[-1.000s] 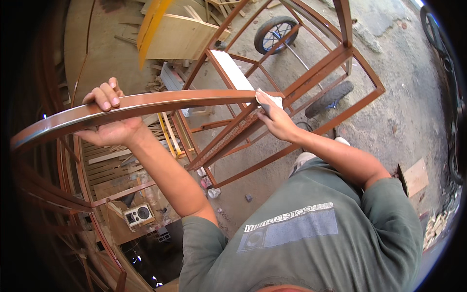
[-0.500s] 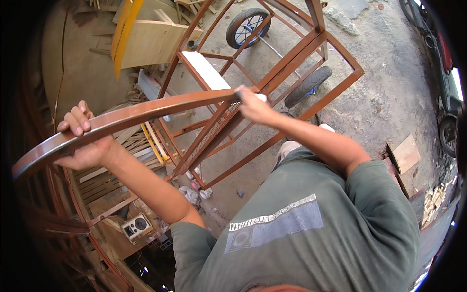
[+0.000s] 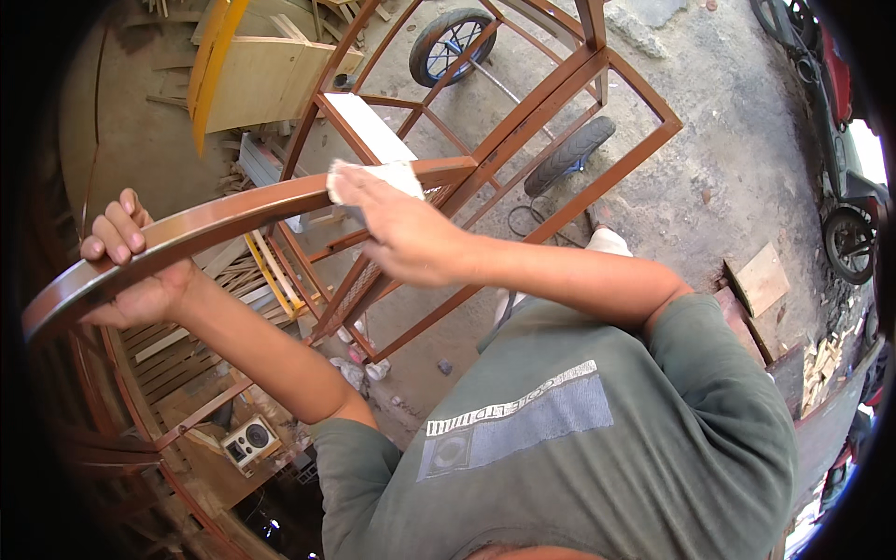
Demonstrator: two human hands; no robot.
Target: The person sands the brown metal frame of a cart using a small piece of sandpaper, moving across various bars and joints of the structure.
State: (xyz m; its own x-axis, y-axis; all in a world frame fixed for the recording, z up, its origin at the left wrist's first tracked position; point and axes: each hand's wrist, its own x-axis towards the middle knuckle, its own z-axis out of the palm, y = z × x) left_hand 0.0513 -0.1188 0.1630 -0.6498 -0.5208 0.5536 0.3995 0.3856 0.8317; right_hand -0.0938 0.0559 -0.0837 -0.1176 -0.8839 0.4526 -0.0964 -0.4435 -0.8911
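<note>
I'm clenching my left hand (image 3: pixel 126 266) around the curved brown rail (image 3: pixel 233 219); my right hand (image 3: pixel 397 229), at one o'clock, is pressing a white pad (image 3: pixel 392 173) flat, and it may be slipping off the narrow edge.

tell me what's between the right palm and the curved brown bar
A white pad, cloth or paper, lies pressed between the right hand and the curved brown bar, seen in the head view.

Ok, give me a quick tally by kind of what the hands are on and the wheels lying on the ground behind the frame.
Curved brown bar: 1, left hand gripping its end
White sanding pad or cloth: 1, under the right hand
Spoked wheel: 1
Black tyre: 1
Total: 4
</note>
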